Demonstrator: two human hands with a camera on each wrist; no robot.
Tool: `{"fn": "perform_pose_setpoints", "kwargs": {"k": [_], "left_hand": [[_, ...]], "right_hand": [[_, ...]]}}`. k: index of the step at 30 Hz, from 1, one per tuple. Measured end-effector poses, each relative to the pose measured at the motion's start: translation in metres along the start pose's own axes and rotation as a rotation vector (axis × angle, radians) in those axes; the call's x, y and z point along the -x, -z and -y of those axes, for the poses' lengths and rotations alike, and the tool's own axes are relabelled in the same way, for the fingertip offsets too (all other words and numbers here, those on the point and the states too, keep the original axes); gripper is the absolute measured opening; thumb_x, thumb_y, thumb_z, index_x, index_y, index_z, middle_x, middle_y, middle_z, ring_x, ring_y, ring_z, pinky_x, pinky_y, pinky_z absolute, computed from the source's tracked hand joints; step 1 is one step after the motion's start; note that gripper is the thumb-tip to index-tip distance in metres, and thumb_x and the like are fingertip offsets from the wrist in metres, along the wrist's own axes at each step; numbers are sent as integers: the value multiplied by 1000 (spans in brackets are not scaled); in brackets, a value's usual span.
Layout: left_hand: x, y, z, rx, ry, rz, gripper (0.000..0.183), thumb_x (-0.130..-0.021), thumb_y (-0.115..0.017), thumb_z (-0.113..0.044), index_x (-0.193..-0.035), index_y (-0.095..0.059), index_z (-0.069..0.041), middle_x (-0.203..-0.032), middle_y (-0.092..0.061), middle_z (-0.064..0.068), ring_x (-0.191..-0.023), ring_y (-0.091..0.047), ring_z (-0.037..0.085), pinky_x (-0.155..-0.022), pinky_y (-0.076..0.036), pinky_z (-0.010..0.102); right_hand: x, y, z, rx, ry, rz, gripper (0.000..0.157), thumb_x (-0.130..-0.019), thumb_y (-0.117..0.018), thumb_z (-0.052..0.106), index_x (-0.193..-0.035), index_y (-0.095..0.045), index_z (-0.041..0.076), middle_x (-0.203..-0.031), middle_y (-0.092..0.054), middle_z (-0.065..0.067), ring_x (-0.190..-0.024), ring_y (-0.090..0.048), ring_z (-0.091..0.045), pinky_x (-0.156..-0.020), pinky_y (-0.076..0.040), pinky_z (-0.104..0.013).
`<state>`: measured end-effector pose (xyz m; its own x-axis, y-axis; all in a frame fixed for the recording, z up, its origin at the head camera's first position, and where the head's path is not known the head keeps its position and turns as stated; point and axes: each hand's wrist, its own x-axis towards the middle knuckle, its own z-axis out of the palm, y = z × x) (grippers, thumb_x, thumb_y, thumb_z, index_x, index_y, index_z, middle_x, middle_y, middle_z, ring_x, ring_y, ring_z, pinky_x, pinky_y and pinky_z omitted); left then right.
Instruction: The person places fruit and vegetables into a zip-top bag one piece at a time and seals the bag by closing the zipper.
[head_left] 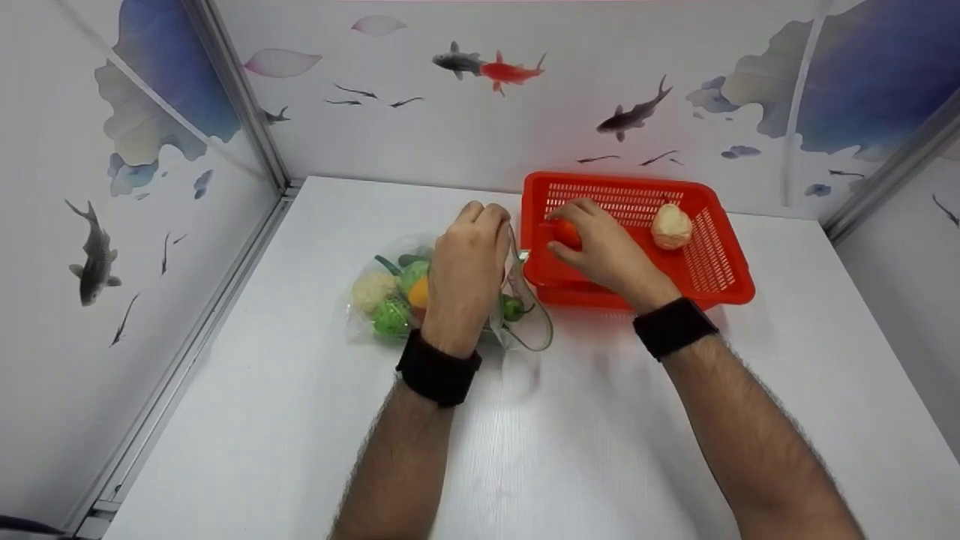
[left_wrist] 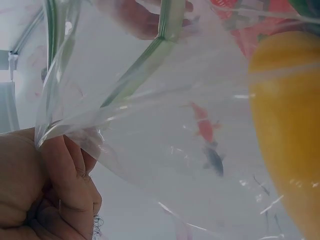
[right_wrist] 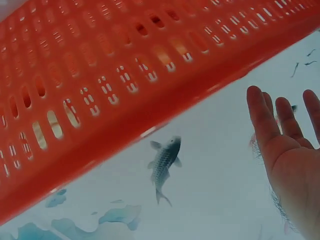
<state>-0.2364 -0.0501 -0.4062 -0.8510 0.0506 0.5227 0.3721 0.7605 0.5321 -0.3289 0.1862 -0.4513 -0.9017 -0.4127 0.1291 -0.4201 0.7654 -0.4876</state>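
My left hand [head_left: 466,274] pinches the edge of a clear zip bag [left_wrist: 150,135] at its mouth, with the green zip strip [left_wrist: 137,70] hanging open toward the basket. Inside the bag lie a cauliflower [head_left: 375,290], a green cabbage-like ball [head_left: 391,317], a yellow-orange vegetable [left_wrist: 285,115] and a green pepper [head_left: 513,307]. Over the left part of the red basket [head_left: 731,292] is my right hand [head_left: 611,251], its fingers extended and apart. A red-orange round vegetable [head_left: 568,234], partly covered by that hand, sits in the basket below.
A round cream-coloured vegetable [head_left: 671,226] sits in the basket's right part. The basket stands on a white table [head_left: 555,450] near the back wall [head_left: 420,142], which has painted fish. Another wall [head_left: 45,225] rises on the left.
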Motion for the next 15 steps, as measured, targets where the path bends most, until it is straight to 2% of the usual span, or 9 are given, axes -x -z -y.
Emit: {"fn": "perform_pose_setpoints", "kwargs": {"k": [8,15], "left_hand": [[0,0,0,-12,2,-13,18,-119,-71,-13,-122,-84,-2,-110,-80,15,-96,-84,28,-92,-74,38],[-1,0,1,-11,-14,-29,18,-119,-70,-13,-120,-84,-2,-109,-80,15,-94,-84,27,-88,-74,37]], "right_hand": [[-16,-5,-20,76,-129,117,72,-113,-80,27,-173,-50,4,-184,-40,-29,-169,-45,-54,-142,-39,-69],[-25,-13,-34,85,-225,164,80,-110,-83,28,-177,-45,5,-188,-32,-31,-173,-37,-56,-141,-37,-73]]}}
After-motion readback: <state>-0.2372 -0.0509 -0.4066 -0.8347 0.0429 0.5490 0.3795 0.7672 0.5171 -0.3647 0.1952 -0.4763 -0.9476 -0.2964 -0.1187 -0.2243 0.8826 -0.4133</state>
